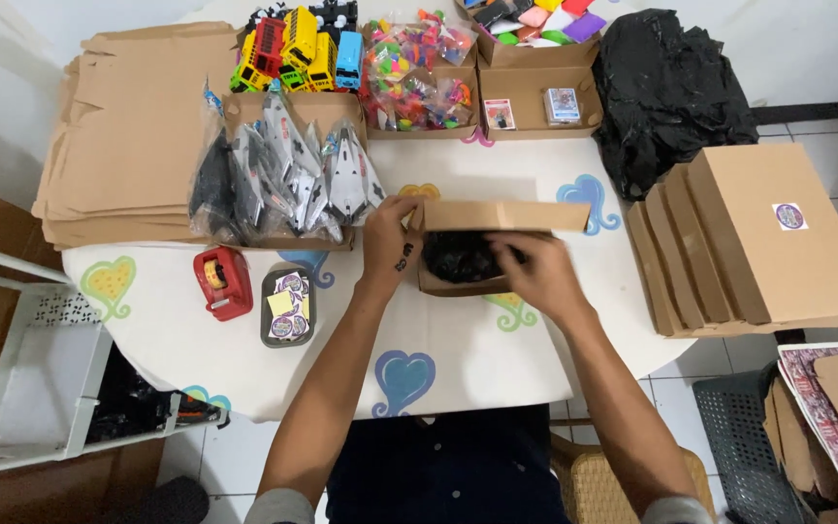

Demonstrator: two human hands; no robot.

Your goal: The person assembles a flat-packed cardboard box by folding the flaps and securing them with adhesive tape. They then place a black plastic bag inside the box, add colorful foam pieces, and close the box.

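Left hand (387, 236): forearm reaching far across the table (244, 359), fingers curled loosely round the left end wall of the small open cardboard box (458, 284), thumb toward the lid flap. Right hand (538, 272): palm down over the box's right part, fingers spread and pressing onto the black crumpled filling (458, 254) inside. Box: at table centre, lid standing open on its far side. Left of it, a carton of bagged grey toy planes (288, 180). Far side: toy buses (293, 47), a carton of bagged coloured small toys (417, 73), a carton with two card packs (533, 109). Near left: red tape dispenser (222, 281), tray of round stickers (288, 306). Far left: stacked flat cardboard (118, 136). Right: closed stickered boxes (758, 238), black plastic bag (666, 87).
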